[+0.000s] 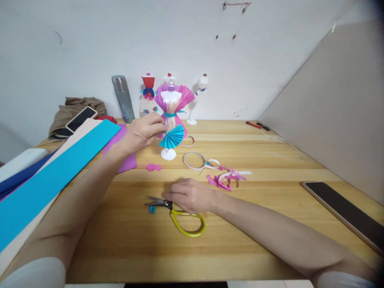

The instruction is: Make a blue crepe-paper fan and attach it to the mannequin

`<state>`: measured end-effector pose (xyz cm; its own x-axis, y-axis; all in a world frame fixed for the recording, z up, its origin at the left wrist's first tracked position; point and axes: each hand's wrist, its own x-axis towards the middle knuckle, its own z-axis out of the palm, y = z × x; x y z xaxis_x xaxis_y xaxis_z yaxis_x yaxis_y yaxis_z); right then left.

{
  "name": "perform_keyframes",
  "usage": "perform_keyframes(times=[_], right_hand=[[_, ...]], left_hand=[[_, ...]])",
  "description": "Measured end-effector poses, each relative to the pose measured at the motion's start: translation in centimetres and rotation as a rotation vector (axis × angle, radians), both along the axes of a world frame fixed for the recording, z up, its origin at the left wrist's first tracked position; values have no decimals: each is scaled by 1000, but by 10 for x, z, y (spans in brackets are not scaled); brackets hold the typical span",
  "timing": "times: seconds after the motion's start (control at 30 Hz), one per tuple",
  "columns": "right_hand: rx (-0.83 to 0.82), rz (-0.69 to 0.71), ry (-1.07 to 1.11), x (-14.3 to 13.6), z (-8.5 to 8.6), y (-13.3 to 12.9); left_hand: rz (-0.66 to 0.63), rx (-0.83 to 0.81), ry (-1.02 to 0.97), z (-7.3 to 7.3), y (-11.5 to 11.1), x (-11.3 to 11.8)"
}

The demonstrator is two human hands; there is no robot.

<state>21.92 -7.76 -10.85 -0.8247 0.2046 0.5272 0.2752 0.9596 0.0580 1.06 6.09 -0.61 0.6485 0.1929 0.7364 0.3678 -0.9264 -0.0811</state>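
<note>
My left hand is closed in a pinch on the narrow end of a pleated turquoise paper fan. The fan is spread in front of the lower skirt of a small white dress form, dressed in pink and purple crepe paper with a turquoise waistband. Palm down on the table, my right hand has its fingers curled together, their tips hidden. It covers part of one handle of the scissors, which have yellow handles and partly parted blades. A tiny blue scrap lies by the blades.
Rolls of tape and pink paper scraps lie right of the form. Turquoise crepe paper slants across the left side. Behind stand a flask and other small dress forms. A phone lies at right.
</note>
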Motion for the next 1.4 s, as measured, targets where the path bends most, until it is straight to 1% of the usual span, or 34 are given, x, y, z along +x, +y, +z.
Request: perform_keyframes(times=[0.1, 0.17, 0.23, 0.37, 0.5, 0.6, 0.73, 0.83, 0.9, 1.0, 1.07, 1.13, 1.27, 1.3, 1.33, 1.37, 1.4], right_hand=[[5, 6, 17, 0, -1, 0], [-4, 0, 9, 1, -2, 1], [-14, -3, -1, 1, -4, 1], [-13, 15, 1, 2, -6, 1], [2, 15, 19, 1, -5, 1], [5, -5, -10, 1, -5, 0], [3, -13, -36, 2, -5, 0], [4, -14, -39, 2, -4, 0], [-1, -15, -33, 2, -4, 0], [-2, -17, 2, 2, -5, -1], [12, -30, 58, 2, -4, -2], [30, -41, 149, 3, 0, -5], [20, -48, 406, 7, 19, -12], [1, -73, 482, 8, 26, -13], [-53, -131, 560, 10, 32, -13], [-99, -192, 675, 12, 38, -12], [-179, -286, 782, 14, 44, -10]], left_hand=[[-29, 46, -12, 11, -1, 0], [-26, 53, -40, 14, 0, 1], [-12, 55, -38, 14, 2, 1], [31, 42, -4, 9, 8, -4], [72, 5, 28, 6, 10, -7], [90, -41, 31, 5, 10, -7], [78, -81, -4, 4, 11, -8], [39, -79, -36, 4, 12, -9], [7, -73, -42, 6, 10, -9], [-16, -76, -25, 12, 0, -5], [-29, -95, -43, 15, -10, 0], [-46, -154, -26, 16, -20, 5], [-61, -291, 64, 15, -39, 9], [-70, -314, 88, 14, -44, 10], [-82, -341, 122, 14, -48, 9], [-95, -360, 145, 13, -52, 9], [-108, -374, 167, 13, -55, 9]])
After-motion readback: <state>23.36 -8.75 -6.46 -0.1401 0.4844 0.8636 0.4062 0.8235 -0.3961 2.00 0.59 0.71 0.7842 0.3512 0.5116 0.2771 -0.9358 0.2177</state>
